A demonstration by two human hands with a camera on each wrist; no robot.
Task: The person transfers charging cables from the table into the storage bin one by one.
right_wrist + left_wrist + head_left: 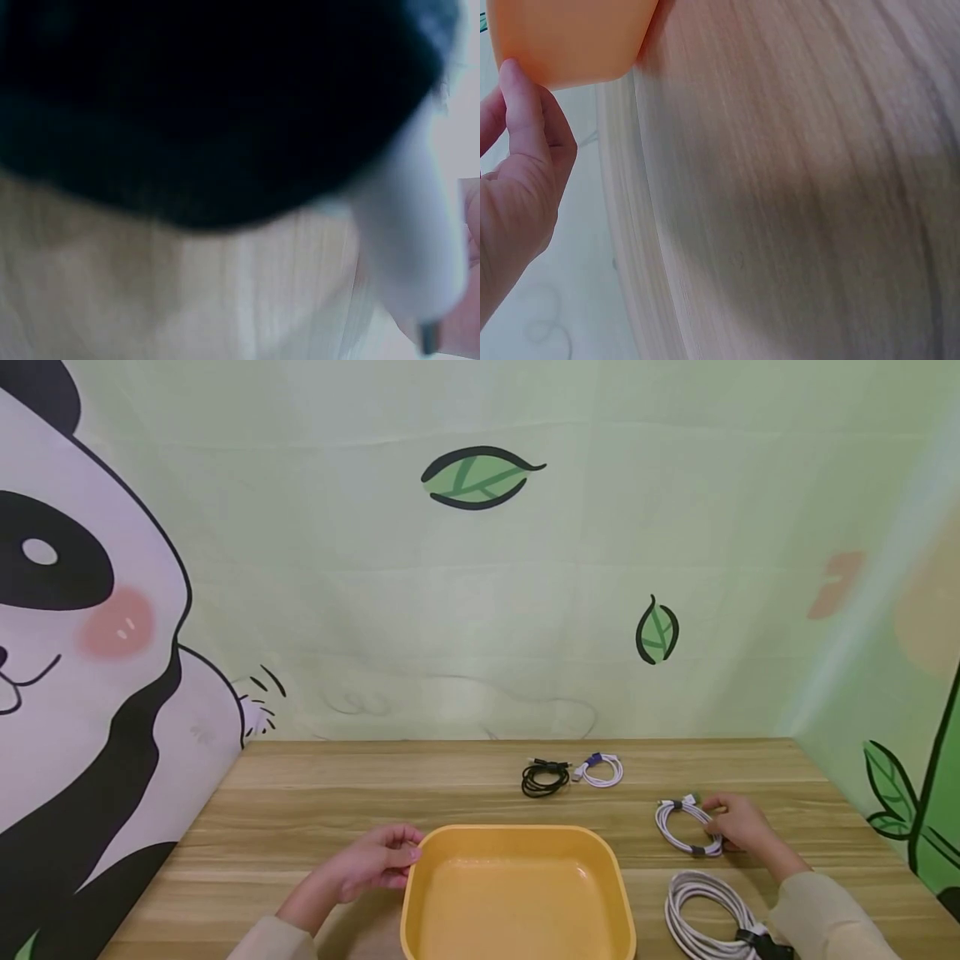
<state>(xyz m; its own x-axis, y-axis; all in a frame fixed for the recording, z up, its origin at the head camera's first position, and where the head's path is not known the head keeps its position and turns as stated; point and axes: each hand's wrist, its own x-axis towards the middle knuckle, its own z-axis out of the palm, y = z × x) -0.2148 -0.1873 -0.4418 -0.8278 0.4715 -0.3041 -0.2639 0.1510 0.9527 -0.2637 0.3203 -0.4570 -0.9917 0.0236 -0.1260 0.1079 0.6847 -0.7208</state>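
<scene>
My left hand (375, 862) grips the upper left corner of a yellow plastic tray (517, 831); the left wrist view shows the thumb against its outer wall (570, 37). On the right, my right hand (738, 825) pinches the right side of a coiled white cable (662, 825) with black ties, lying on the table. Closer to me, beside the right sleeve, lies a thicker pale grey cable coil (677, 914) with a black strap. A blurred dark shape and a white plug-like end (412, 232) hide most of the right hand (471, 300) in the right wrist view.
Farther back on the wooden table (337, 777) lie a coiled black cable (545, 779) and a small white cable (617, 768) with a blue tie. A green printed backdrop (337, 568) stands behind the table's back edge.
</scene>
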